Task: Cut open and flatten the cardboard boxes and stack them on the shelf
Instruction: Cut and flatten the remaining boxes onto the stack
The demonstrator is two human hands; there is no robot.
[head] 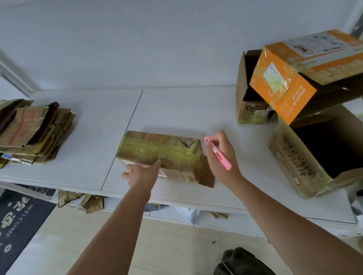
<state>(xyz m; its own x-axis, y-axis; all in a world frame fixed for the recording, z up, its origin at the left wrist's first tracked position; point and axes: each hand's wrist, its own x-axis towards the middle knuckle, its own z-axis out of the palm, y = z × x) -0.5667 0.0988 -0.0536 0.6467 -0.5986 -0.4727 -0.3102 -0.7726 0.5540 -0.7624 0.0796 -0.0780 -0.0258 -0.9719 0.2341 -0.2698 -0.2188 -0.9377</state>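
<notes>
A small taped cardboard box (161, 152) lies on the white shelf (172, 106) in the middle. My left hand (141, 173) grips its near left edge. My right hand (220, 155) is just right of the box and holds a pink box cutter (220, 156), its tip pointing up and away. A stack of flattened cardboard (20, 132) rests at the shelf's left end.
At the right stand an orange box (301, 81) tilted on top of a brown open box (251, 96), and a large open box (328, 151) with writing. Cardboard scraps (81, 201) lie on the lower shelf. A dark doormat (11, 229) covers the floor at left.
</notes>
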